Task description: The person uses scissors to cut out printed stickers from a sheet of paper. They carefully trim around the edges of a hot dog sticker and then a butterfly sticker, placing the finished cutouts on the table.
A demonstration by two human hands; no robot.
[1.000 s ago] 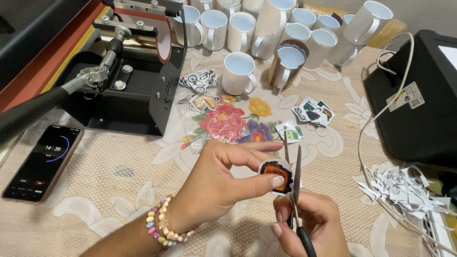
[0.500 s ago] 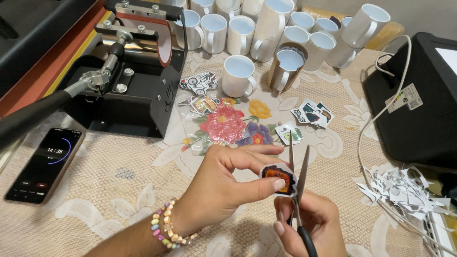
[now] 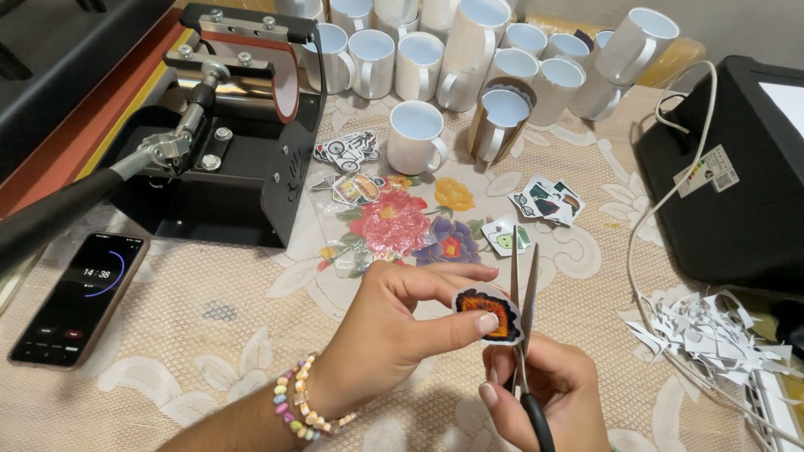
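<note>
Over lace tablecloth [image 3: 209,351], left hand [image 3: 394,326] pinches one sticker [image 3: 490,311]; right hand [image 3: 544,393] grips one scissors [image 3: 523,301].

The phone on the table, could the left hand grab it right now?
Probably not at once: the left hand is pinching a sticker. The phone lies uncovered to its left, nothing between.

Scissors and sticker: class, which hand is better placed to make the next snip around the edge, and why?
Right, probably. The right hand grips the scissors, blades open at the sticker edge. The left hand only pinches the sticker, so it can turn it.
</note>
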